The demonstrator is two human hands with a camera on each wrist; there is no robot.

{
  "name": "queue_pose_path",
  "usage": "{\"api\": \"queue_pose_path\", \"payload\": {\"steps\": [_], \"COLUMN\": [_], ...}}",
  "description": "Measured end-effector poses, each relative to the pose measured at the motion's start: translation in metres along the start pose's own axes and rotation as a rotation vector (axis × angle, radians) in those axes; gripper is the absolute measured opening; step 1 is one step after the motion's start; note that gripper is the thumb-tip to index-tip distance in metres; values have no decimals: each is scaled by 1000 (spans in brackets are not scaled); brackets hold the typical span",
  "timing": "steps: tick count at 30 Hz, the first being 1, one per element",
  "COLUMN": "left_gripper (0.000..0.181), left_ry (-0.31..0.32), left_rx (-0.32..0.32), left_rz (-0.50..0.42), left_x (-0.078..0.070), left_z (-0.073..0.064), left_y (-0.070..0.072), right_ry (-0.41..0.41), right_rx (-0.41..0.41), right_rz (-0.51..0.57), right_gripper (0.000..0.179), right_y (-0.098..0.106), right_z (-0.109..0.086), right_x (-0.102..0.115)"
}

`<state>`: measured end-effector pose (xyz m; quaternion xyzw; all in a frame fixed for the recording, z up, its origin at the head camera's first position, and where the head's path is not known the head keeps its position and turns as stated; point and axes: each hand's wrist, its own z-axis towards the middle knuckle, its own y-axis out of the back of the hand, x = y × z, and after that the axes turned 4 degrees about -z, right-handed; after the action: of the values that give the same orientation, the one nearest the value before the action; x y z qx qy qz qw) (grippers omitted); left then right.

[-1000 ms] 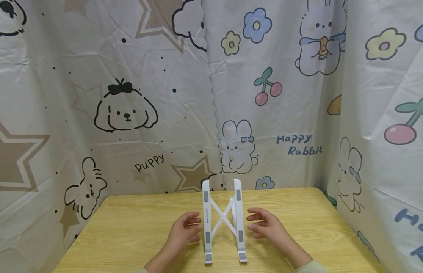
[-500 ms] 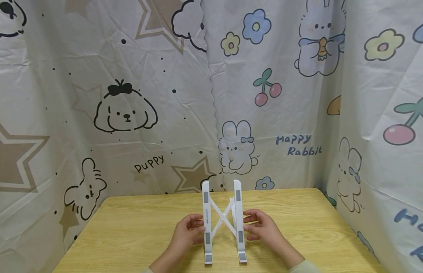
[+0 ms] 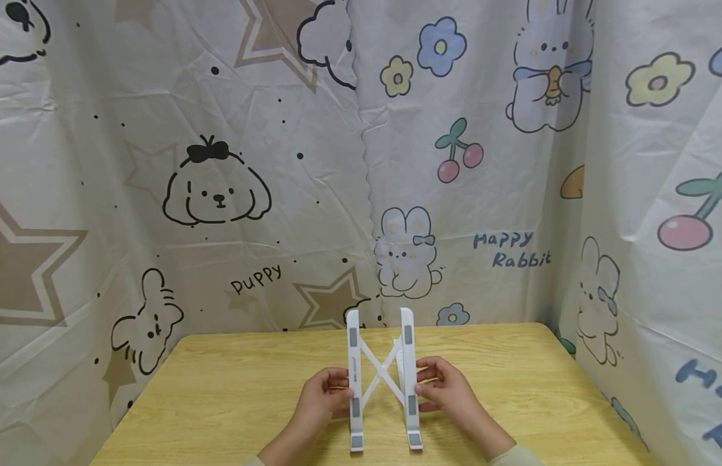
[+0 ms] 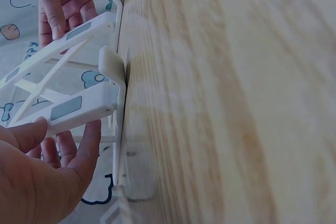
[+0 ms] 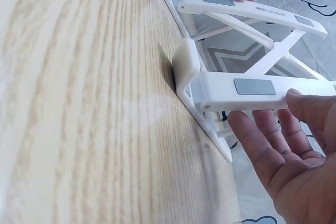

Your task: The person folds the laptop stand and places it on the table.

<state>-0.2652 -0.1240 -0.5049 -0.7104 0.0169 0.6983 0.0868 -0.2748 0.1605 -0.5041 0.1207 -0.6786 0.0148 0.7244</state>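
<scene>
A white folding laptop stand (image 3: 383, 371) stands opened on the table, its two sloping rails joined by an X-shaped brace. Grey pads line the rails, and lips turn up at their near ends. My left hand (image 3: 325, 398) holds the left rail (image 4: 84, 107) by its outer edge, thumb on top and fingers below. On the other side, my right hand (image 3: 448, 388) holds the right rail (image 5: 252, 92) the same way, thumb on its upper edge and fingers underneath. In the head view the rails partly hide the fingertips.
The stand rests on a light wood-grain table (image 3: 233, 375). Behind it and at both sides hang pale curtains (image 3: 314, 213) printed with puppies, rabbits, stars and flowers, close to the table's far edge.
Both hands have moved inward, from apart beside the stand to touching and holding its rails. The stand itself stays in place; the head view has shifted slightly.
</scene>
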Motion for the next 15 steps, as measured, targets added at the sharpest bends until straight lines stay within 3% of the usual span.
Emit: {"api": "queue_pose_path", "payload": {"steps": [15], "left_gripper": [30], "left_ry": [-35], "left_rx": [0], "left_rz": [73], "left_x": [3], "left_z": [-1], "left_y": [-2], "right_ry": [-5], "right_rx": [-26], "right_rz": [-51], "right_gripper": [36], "right_y": [-9], "right_z": [0], "right_x": [-1]}}
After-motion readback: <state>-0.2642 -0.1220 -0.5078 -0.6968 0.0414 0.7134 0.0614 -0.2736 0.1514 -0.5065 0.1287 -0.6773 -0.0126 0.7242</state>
